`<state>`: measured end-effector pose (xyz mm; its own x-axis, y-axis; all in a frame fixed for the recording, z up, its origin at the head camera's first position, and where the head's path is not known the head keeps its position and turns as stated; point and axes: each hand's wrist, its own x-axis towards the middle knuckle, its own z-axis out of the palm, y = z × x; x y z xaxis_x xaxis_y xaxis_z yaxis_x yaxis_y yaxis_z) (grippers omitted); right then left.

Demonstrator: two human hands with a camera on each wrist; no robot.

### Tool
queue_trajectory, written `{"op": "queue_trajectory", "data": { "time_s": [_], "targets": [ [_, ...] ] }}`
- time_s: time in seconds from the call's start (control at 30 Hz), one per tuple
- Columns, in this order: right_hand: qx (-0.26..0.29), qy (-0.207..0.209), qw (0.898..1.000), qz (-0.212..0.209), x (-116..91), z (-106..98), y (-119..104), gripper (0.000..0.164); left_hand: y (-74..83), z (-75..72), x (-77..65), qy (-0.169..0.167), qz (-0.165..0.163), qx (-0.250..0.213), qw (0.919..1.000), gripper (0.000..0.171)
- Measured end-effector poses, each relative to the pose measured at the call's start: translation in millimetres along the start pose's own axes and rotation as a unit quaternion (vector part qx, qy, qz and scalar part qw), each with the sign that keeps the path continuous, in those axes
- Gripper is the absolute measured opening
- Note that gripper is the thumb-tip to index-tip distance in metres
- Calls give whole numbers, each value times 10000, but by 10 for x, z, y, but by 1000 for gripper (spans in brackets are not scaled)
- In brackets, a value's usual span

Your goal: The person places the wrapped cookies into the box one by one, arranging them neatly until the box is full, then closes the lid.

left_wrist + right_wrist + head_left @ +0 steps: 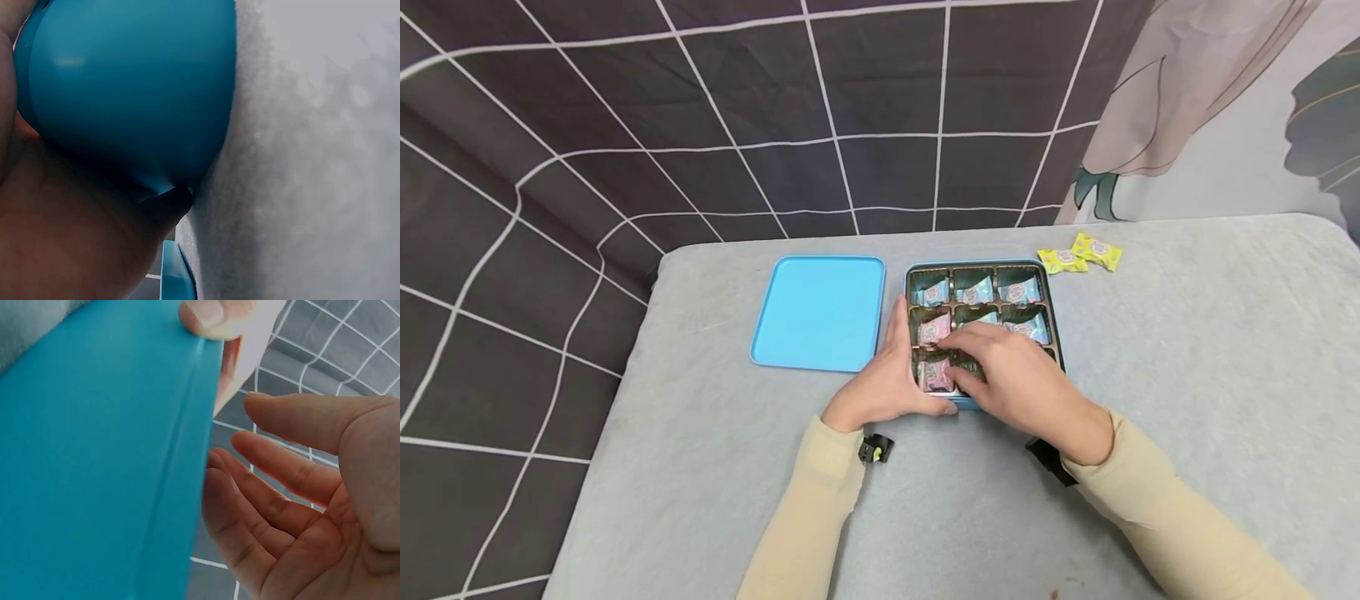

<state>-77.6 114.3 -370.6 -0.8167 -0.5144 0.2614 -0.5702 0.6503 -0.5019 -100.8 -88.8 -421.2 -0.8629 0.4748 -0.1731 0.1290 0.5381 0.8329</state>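
A square blue box (pixel 967 403) holds a dark divided tray with small wrapped candies. My left hand (pixel 889 379) holds the box's near left corner, fingers along the left side and thumb along the front. Over the tray's near part is my right hand (pixel 1026 379), thumb and fingers apart. Its fingertips are right by a pink candy (pixel 934 331) in the middle row and another pink candy (pixel 936 375) in the near row. Blue candies (pixel 975 291) fill the far row; others sit in the middle row. The right hand hides the near right compartments.
A light blue lid (pixel 820 312) lies left of the box on the grey tabletop (pixel 685 467). Two yellow candies (pixel 1097 250) lie just beyond the box's far right corner. Behind the table hangs a dark curtain (pixel 887 100) with white grid lines.
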Motion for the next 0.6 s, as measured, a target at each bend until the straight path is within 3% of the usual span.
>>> {"op": "queue_trajectory", "data": {
  "time_s": [0.6],
  "targets": [
    [28, 779, 9969, 108, -8, -365, 248, 22, 38, -3, -4, -20, -109, -16, 9999, 153]
  ]
}}
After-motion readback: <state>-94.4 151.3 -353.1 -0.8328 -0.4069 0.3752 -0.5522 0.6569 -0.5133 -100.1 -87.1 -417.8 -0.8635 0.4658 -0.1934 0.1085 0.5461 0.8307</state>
